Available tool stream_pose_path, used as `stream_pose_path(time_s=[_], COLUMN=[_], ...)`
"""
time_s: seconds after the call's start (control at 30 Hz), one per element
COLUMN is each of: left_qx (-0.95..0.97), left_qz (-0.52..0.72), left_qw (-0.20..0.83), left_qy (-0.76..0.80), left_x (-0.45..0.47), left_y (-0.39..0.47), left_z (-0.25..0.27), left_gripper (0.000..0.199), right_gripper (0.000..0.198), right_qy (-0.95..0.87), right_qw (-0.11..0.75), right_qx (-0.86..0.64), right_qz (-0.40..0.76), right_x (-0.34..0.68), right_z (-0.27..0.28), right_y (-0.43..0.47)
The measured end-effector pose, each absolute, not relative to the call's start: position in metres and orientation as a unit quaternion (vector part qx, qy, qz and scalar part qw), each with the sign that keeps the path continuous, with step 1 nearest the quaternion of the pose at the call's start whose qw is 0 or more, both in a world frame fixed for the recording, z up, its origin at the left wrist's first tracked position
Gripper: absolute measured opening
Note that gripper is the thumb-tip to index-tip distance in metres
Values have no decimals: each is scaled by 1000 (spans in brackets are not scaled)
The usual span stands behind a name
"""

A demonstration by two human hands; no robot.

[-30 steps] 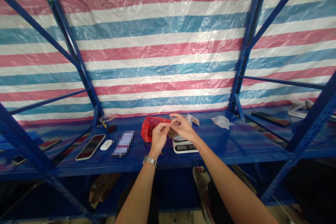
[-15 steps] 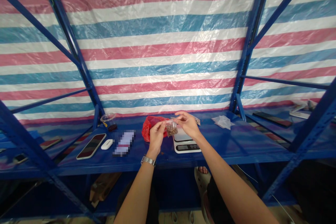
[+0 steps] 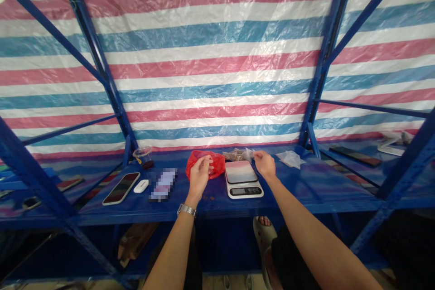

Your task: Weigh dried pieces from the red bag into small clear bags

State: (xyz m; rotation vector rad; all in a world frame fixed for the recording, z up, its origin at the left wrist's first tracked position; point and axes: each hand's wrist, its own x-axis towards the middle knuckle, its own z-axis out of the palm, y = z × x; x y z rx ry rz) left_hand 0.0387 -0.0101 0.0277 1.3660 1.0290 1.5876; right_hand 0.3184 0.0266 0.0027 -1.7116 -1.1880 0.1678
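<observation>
The white scale sits between my two hands, its display turned toward the near edge of the surface; I'd judge it is placed so the readout faces the wearer and either hand can reach it. I have the left hand over the red plastic bag, fingers loosely bent and gripping nothing I can make out. That bag lies just left of the scale, probably to keep it within easy reach.

My right hand is at the scale's far right corner, fingers drawn together beside the clear packets. From this far off the fingertips are too small to read, so I can't tell whether they pinch a packet's edge.

Those packets lie behind the scale, with brownish bits inside. More clear bags lie flat to the right, I think set apart to stay separate from the packets. Far left, a clear cup holds something dark at its bottom, well apart from both hands.
</observation>
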Motion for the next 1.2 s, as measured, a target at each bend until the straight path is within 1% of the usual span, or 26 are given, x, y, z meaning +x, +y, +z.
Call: stream_pose_path(time_s=[0.07,0.2,0.4,0.57,0.67,0.73,0.87,0.93,1.0,1.03,1.1,1.2], left_qx=[535,549,632,654,654,652,649,651,650,649,648,654], left_qz=[626,622,579,561,560,561,559,555,554,553,555,554], left_qw=[394,372,279,246,243,237,216,211,209,210,210,209], left_qy=[408,417,433,444,447,451,469,474,476,478,478,470], left_x=[38,37,34,29,23,17,2,-4,-10,-12,-15,-13], left_y=[-9,-7,-10,-14,-17,-20,-27,-30,-30,-30,-28,-27], left_z=[27,24,20,20,23,25,29,29,28,28,26,25], left_gripper=[54,48,29,24,23,24,27,26,24,23,22,22], right_gripper=[23,27,34,38,38,40,52,57,54,52,46,40], right_qy=[-522,-539,-547,-528,-504,-481,-439,-431,-424,-420,-409,-402], right_qw=[468,471,477,446,413,372,304,272,250,248,275,373], right_qx=[-707,-693,-683,-721,-759,-794,-839,-857,-869,-873,-870,-836], right_qz=[94,88,82,43,9,-26,-99,-82,-46,-29,-9,-11], right_x=[322,325,320,322,337,353,394,414,430,436,445,445], right_z=[-9,-15,-5,8,12,10,-4,-12,-16,-17,-14,-3], right_y=[34,42,37,28,20,15,4,0,-3,-5,-7,-11])
